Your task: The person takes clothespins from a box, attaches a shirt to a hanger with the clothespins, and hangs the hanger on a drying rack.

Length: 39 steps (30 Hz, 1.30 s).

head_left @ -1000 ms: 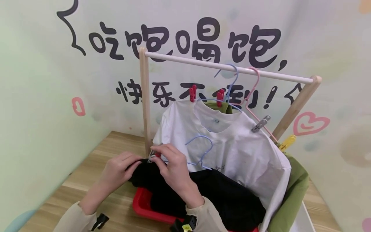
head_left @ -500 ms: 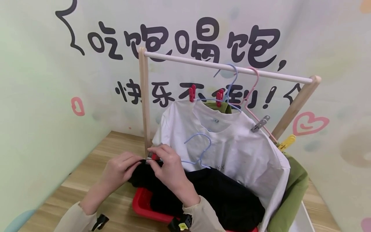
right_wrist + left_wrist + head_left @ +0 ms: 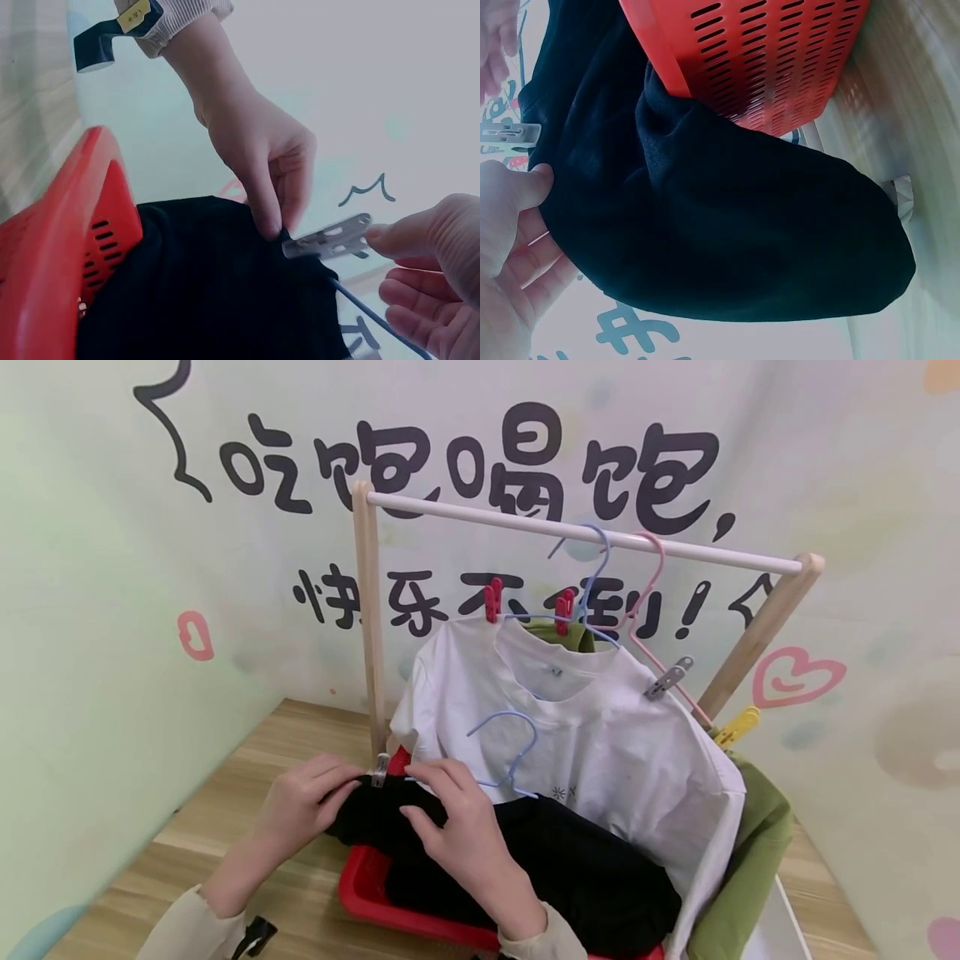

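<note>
My left hand (image 3: 307,797) pinches the edge of a black garment (image 3: 592,877) between thumb and fingers. Right beside those fingers, a grey clothes peg (image 3: 381,770) sits on the garment's edge; the right wrist view shows the same peg (image 3: 330,238) with its handles sticking up. My right hand (image 3: 468,827) is a little to the right of the peg, thumb and fingers spread apart. A blue hanger (image 3: 536,737) lies at the garment's top edge, its hook standing free. In the left wrist view, one part of the garment (image 3: 757,232) hangs beside the basket.
The black garment lies partly in a red basket (image 3: 360,902) on the wooden table (image 3: 180,852). Behind stands a rack with a white bar (image 3: 450,512), where a pegged white shirt (image 3: 465,677) and a green garment (image 3: 757,852) hang on hangers.
My right hand held the grey peg at the garment's edge, then let go and moved right, its fingers spreading. The peg stays on the edge. My left hand keeps its pinch.
</note>
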Each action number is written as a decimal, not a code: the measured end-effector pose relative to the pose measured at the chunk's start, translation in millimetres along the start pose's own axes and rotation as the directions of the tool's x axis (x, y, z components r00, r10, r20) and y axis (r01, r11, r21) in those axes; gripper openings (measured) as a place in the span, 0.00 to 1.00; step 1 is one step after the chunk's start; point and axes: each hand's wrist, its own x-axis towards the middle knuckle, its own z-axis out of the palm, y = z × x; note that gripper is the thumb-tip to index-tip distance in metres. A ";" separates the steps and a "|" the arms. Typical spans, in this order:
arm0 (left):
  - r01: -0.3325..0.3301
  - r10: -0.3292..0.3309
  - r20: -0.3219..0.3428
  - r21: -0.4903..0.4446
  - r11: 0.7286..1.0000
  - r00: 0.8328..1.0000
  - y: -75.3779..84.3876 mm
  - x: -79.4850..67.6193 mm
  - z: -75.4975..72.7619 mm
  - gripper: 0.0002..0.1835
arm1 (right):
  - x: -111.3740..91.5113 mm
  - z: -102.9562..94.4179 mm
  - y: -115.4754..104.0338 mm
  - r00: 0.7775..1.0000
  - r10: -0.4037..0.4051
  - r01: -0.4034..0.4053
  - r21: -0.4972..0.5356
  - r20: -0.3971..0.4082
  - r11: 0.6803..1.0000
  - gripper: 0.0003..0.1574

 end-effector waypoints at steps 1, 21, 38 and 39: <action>0.000 0.000 0.000 0.002 1.000 1.000 -0.6 -1.0 0.0 0.22 | -3.2 -2.7 0.0 1.000 -0.008 0.008 -0.006 -0.003 1.000 0.24; 0.015 -0.015 -0.003 0.023 1.000 1.000 -4.9 -13.9 -6.1 0.22 | -79.3 -85.5 19.3 0.994 -0.028 0.016 -0.119 -0.102 0.993 0.20; 0.069 -0.070 0.027 0.026 0.997 0.997 -1.7 -12.5 -10.8 0.23 | -180.8 -151.6 72.3 0.935 0.052 -0.159 -0.285 -0.350 0.945 0.27; 0.065 -0.066 0.024 0.028 0.997 0.998 -1.8 -12.6 -10.7 0.23 | -183.6 -155.3 75.3 0.936 0.067 -0.175 -0.293 -0.345 0.940 0.28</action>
